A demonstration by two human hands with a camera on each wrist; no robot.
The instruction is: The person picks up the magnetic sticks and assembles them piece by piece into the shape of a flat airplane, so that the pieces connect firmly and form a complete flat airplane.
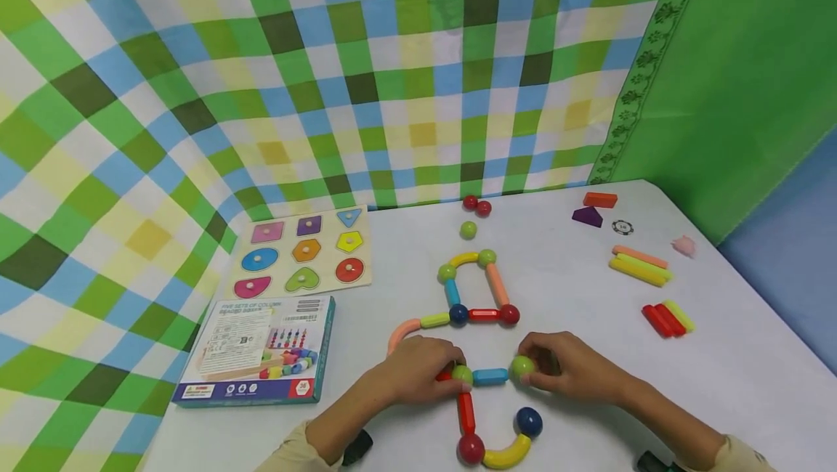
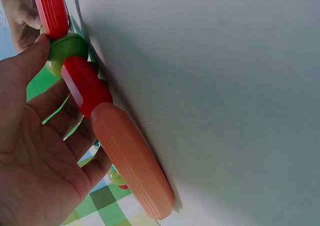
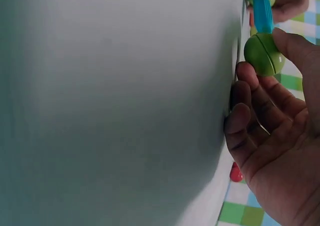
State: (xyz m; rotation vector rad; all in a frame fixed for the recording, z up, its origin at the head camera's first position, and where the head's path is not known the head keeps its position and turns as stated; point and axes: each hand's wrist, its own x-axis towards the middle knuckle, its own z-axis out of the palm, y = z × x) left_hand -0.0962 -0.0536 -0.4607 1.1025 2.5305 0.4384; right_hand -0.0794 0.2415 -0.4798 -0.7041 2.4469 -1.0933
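With thumb and fingers, my left hand [image 1: 418, 369] pinches a green ball [image 1: 462, 375] that joins several rods. A blue rod [image 1: 490, 376] runs right from it towards a second green ball [image 1: 522, 367], pinched by my right hand [image 1: 575, 370]. The right wrist view shows this green ball [image 3: 264, 54] at the end of the blue rod [image 3: 262, 15]. Below the left ball, a red rod [image 1: 466, 414] leads to a red ball [image 1: 471, 449], a curved yellow piece [image 1: 508, 452] and a dark blue ball [image 1: 529, 421]. A salmon rod [image 2: 132, 161] passes beside my left palm.
Farther back, a loop of rods and balls includes a red ball [image 1: 509, 314]. A shape puzzle board [image 1: 360, 239] and a toy box [image 1: 294, 312] lie left. Loose rods [image 1: 641, 269], red rods [image 1: 660, 320] and small blocks [image 1: 600, 200] are at right. A loose green ball [image 1: 468, 229] sits behind.
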